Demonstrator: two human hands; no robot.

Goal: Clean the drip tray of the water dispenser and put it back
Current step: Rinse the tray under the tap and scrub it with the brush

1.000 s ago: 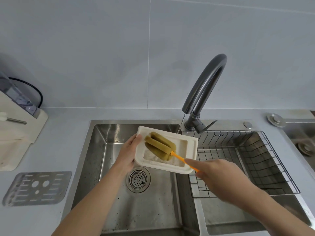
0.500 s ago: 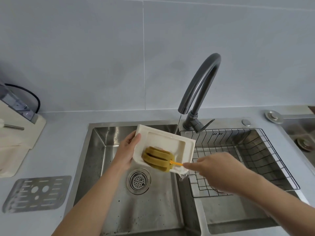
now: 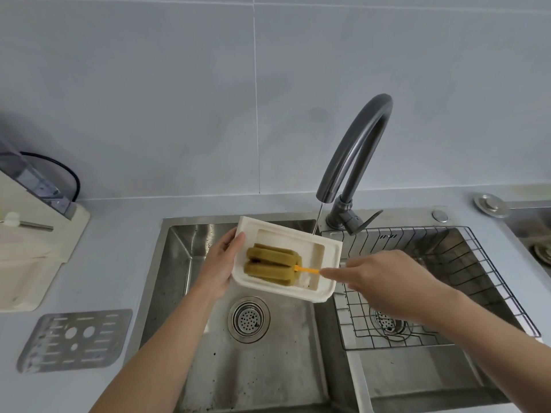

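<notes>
The cream drip tray (image 3: 329, 247) is held tilted over the left sink basin, its hollow side facing me. My left hand (image 3: 222, 263) grips its left edge. My right hand (image 3: 378, 278) holds the orange handle of a sponge brush (image 3: 272, 268), whose olive-green sponge head lies inside the tray's hollow. A thin stream of water falls from the faucet (image 3: 354, 162) onto the tray's far right corner. The cream water dispenser (image 3: 32, 245) stands at the left on the counter. The tray's perforated metal grate (image 3: 74, 339) lies flat in front of the dispenser.
The double steel sink has a drain strainer (image 3: 249, 318) below the tray and a wire rack (image 3: 432, 284) in the right basin under my right forearm. A round metal cap (image 3: 490, 205) sits on the counter at far right. Tiled wall behind.
The sponge head slid from the tray's upper part to its near edge, then back to the middle left. The tray stayed in my left hand over the basin.
</notes>
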